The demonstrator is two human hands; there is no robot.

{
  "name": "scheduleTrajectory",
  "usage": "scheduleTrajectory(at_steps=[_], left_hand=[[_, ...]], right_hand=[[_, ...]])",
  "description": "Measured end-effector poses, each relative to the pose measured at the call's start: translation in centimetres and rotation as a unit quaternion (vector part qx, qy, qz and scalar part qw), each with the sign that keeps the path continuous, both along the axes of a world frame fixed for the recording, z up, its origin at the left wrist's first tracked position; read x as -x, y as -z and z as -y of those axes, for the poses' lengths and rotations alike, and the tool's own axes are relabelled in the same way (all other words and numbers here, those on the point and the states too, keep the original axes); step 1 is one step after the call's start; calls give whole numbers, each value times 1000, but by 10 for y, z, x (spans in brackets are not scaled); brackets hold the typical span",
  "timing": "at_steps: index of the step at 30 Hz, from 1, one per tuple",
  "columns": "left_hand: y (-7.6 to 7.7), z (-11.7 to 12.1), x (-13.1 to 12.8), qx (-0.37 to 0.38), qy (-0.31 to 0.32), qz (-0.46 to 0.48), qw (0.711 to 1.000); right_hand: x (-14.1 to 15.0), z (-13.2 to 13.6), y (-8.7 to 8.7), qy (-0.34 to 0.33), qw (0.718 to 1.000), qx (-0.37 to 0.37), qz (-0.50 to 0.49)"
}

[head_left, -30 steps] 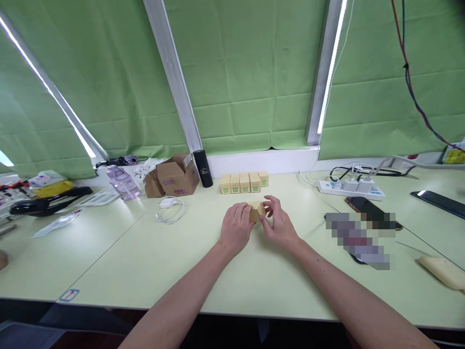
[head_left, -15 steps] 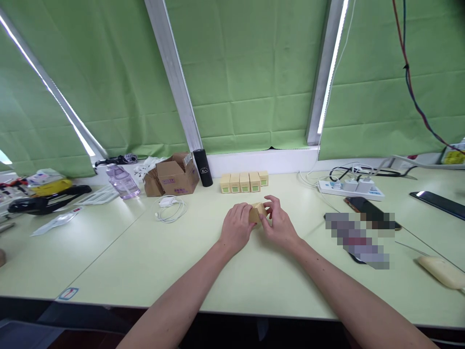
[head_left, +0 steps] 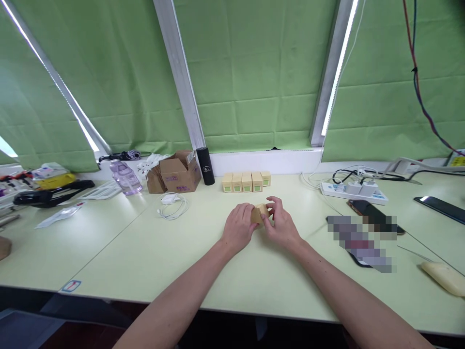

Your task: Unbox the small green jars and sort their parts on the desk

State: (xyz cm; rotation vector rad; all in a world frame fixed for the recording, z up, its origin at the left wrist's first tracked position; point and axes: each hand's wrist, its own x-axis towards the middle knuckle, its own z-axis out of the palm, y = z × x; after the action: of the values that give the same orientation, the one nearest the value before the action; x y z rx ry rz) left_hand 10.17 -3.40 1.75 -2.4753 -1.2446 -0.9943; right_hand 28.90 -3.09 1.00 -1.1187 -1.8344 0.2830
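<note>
A small tan cardboard box [head_left: 257, 214] is held between both hands over the middle of the table. My left hand [head_left: 237, 226] grips its left side, fingers bent over the top. On the right side, my right hand [head_left: 282, 225] pinches the box with thumb and fingers near its upper edge. The fingers partly cover the box, and I cannot tell whether its flap is raised. Behind the hands, several similar small boxes [head_left: 247, 182] with green-and-white labels stand in a row near the wall.
Left of the row are a black cylinder [head_left: 205, 166], an opened brown carton [head_left: 178, 173], a coiled white cable [head_left: 174, 206] and a purple-tinted bottle [head_left: 126, 178]. To the right lie a power strip [head_left: 354, 192], a phone [head_left: 374, 216] and a cream-coloured mouse [head_left: 443, 277].
The camera view has shifted slightly, so the scene sits a little further right. Both hands keep hold of the small box, which looks turned slightly.
</note>
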Motion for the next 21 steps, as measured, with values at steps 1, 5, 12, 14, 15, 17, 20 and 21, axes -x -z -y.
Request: scheduleTrajectory(at_steps=[1, 5, 12, 14, 15, 17, 20, 21], left_hand=[[0, 0, 0, 3, 1, 1, 1000], [2, -1, -1, 12, 7, 11, 1000], [4, -2, 0, 22, 12, 24, 999], [5, -2, 1, 25, 9, 29, 999], [5, -3, 1, 27, 7, 33, 999], [6, -4, 3, 32, 5, 42, 999], [8, -6, 4, 41, 4, 56, 998], [9, -7, 5, 43, 6, 60, 997]], right_hand=[[0, 0, 0, -1, 1000, 3, 0], [0, 1, -1, 1, 1000, 15, 5], [-1, 1, -3, 2, 1000, 1, -2], [-3, 0, -5, 2, 1000, 2, -20], [-4, 0, -5, 3, 1000, 6, -30], [-5, -1, -6, 2, 999, 15, -44], [-5, -2, -5, 1, 997, 30, -65], [-5, -3, -5, 3, 997, 33, -76]])
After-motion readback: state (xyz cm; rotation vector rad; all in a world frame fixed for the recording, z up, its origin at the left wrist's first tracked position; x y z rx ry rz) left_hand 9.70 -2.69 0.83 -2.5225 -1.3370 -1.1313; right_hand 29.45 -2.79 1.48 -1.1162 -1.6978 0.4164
